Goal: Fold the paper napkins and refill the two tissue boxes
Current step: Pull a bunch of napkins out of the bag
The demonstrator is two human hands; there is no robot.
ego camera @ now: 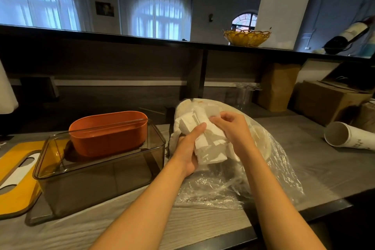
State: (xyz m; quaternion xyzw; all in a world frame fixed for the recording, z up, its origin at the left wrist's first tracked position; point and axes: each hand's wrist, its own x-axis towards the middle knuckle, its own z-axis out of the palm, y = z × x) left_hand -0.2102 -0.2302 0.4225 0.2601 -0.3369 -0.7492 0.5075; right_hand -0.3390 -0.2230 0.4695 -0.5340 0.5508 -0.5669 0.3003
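I see my left hand (187,148) curled round a bundle of white paper napkins (207,140), thumb laid across the front of the stack and the other fingers hidden behind it. My right hand (231,128) has its fingers (216,121) bent and pinching the upper edge of the same bundle, thumb and forefinger closed on the paper. The napkins sit half inside a clear plastic bag (233,180) that spreads crumpled over the middle of the tabletop (316,160) and reaches close to its near edge.

Just left of the bag stands a smoky transparent tissue box (97,172), lid off, with an orange tissue box (109,134) resting inside its open top. The clear box nearly touches my left wrist. A yellow lid (18,176) with a white slot lies flat by the tabletop's left edge, partly under the clear box.

Toward the right edge a stack of white paper cups (349,136) lies on its side, well apart from the bag, with bare tabletop between them. Cardboard boxes (328,101) stand at the far right corner. A yellow woven basket (246,37) sits on the raised ledge behind.
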